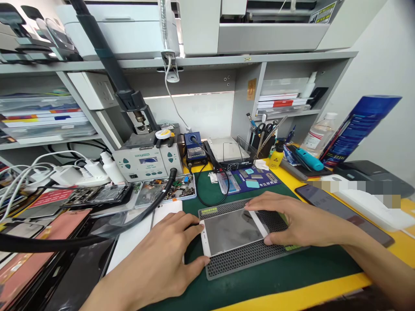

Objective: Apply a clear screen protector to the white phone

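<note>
A white-framed smartphone [233, 231], its dark screen facing up, lies sideways on a grey honeycomb-patterned mat [233, 263]. My left hand [165, 255] grips the phone's left end, fingertips on the upper corner and thumb at the lower one. At the right end, my right hand [288, 218] has its fingers on the top edge and its thumb on the lower corner. Beneath the honeycomb mat is a dark green work mat [275, 274]. What lies under the phone is hidden.
A black hose [97, 239] crosses the left side from a grey rework station [149, 160]. Behind the mat are a parts tray [180, 188] and a yellow bottle [276, 155]. Another phone [343, 214] lies at right. Stacked phone panels [48, 250] fill the left.
</note>
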A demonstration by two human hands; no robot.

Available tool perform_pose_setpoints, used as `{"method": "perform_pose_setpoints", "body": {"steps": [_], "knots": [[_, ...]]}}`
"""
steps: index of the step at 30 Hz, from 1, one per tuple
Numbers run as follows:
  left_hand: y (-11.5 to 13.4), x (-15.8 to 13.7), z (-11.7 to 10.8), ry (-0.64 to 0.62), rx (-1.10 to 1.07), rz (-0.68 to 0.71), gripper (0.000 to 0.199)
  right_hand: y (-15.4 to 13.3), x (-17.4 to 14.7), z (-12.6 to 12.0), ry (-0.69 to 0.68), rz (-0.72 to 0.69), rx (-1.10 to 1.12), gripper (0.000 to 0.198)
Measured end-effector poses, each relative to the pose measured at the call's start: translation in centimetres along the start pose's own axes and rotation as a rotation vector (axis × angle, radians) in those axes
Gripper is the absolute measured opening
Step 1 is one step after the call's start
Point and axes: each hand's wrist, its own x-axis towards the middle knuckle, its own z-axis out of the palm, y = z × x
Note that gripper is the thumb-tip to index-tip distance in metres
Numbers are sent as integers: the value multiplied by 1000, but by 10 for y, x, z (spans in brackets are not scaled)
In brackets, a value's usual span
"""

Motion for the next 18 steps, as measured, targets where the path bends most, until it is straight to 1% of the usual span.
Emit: {"method": "perform_pose_setpoints", "body": {"steps": [5,10,18], "knots": [[-2,-1,3,18,17,13,39,-1,-1,0,11,-21,-3,68],[-1,1,4,4,17,8,36,0,-1,1,17,-36,23,69],[0,1,4,13,22,8,37,0,-1,2,20,-38,-5,67]]}}
